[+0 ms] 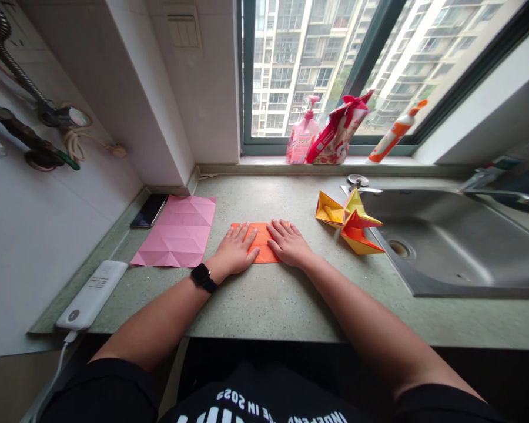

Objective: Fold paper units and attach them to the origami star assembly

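An orange sheet of paper (261, 242) lies flat on the speckled green countertop (264, 299), folded into a small rectangle. My left hand (235, 249) rests on its left half, fingers stretched out flat, a black watch on the wrist. My right hand (287, 242) lies palm down on the right half, fingers spread and pressing the paper. Neither hand grips anything.
A creased pink sheet (177, 232) lies to the left, beside a phone (149, 210) and a white power bank (92, 295). Folded yellow and orange paper shapes (348, 220) sit by the steel sink (449, 247). Bottles and a red pouch (337, 132) stand on the windowsill.
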`<state>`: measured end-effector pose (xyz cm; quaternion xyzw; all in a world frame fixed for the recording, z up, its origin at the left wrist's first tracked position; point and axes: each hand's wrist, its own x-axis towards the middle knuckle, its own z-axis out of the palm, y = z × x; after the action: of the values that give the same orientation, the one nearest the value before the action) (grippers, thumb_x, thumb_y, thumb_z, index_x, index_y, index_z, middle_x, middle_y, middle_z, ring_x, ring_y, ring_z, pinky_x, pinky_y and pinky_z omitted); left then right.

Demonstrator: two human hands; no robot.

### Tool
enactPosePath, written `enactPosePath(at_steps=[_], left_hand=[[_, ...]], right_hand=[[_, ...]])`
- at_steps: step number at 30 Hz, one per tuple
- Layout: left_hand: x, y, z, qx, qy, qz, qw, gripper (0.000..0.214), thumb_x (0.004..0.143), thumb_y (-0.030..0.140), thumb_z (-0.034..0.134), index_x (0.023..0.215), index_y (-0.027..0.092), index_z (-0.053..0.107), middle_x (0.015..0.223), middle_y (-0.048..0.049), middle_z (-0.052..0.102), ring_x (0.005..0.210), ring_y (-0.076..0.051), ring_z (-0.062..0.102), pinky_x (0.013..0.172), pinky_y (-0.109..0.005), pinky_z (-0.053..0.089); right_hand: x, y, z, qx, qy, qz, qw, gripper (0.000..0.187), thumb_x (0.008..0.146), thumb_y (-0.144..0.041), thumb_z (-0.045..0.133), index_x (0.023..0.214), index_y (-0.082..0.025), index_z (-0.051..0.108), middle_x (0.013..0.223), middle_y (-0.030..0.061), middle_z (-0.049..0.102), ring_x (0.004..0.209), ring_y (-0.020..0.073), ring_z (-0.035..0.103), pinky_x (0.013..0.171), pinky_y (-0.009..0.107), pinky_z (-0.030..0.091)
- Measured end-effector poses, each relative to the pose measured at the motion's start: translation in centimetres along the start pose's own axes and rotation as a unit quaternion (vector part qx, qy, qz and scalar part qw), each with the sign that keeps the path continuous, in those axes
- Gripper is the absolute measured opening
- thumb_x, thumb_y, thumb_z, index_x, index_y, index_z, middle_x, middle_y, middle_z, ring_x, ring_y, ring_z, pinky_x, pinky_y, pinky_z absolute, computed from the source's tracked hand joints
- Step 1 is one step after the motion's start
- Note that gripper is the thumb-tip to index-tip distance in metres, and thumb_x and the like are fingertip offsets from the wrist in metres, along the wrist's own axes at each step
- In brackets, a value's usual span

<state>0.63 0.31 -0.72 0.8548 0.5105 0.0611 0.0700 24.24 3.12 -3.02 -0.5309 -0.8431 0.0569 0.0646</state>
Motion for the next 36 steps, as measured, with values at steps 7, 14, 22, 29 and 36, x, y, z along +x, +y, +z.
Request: enactPosePath(at_steps=[7,14,22,29,36], left_hand=[[2.7,1.5,-0.1,0.044,0.006,0.017,0.999,0.060,0.114,0.037,0.039,0.167,0.010,0.046,0.178,-0.0192,0.039,0.167,-0.034,0.035,0.138,-0.054,0.025],[2.9,-0.8,1.2,0.024,-0.009,-0.009,1.000,0.066,0.116,0.043,0.030,0.174,0.013,0.035,0.182,-0.0149,0.030,0.171,-0.032,0.026,0.140,-0.055,0.020],[2.7,-1.5,-0.2,0.059,0.037,-0.074,0.995,0.074,0.114,0.047,0.035,0.174,0.004,0.031,0.183,-0.0206,0.023,0.173,-0.035,0.018,0.141,-0.059,0.004],[0.2,0.8,0.6,-0.001,-0.040,0.008,0.999,0.094,0.108,0.071,0.039,0.175,0.006,0.028,0.183,-0.0204,0.022,0.173,-0.033,0.017,0.141,-0.051,0.008],[0.3,0.5,0.4,-0.025,-0.062,0.008,0.998,0.111,0.100,0.086,0.041,0.177,0.009,0.022,0.185,-0.0200,0.014,0.173,-0.038,0.013,0.140,-0.055,0.003]], right_hand=[[0.3,-0.5,-0.7,-0.036,-0.046,0.016,0.998,0.066,0.113,-0.045,0.031,0.175,-0.022,0.039,0.184,0.0092,0.026,0.170,0.0334,0.026,0.138,0.057,0.017],[0.2,-0.2,-0.4,-0.024,-0.039,0.015,0.999,0.066,0.113,-0.047,0.033,0.174,-0.023,0.040,0.184,0.0081,0.027,0.171,0.0335,0.024,0.138,0.057,0.016],[0.6,-0.3,-0.4,0.001,-0.051,0.028,0.998,0.068,0.111,-0.051,0.037,0.175,-0.026,0.038,0.185,0.0069,0.027,0.172,0.0333,0.021,0.139,0.058,0.013],[0.5,0.5,-0.6,0.023,-0.048,0.012,0.999,0.070,0.110,-0.054,0.040,0.173,-0.024,0.042,0.184,0.0099,0.029,0.171,0.0358,0.022,0.138,0.061,0.014],[-1.1,1.1,-1.7,0.065,-0.091,-0.023,0.993,0.096,0.095,-0.073,0.063,0.174,-0.024,0.040,0.185,0.0125,0.023,0.172,0.0433,0.011,0.138,0.063,0.011]])
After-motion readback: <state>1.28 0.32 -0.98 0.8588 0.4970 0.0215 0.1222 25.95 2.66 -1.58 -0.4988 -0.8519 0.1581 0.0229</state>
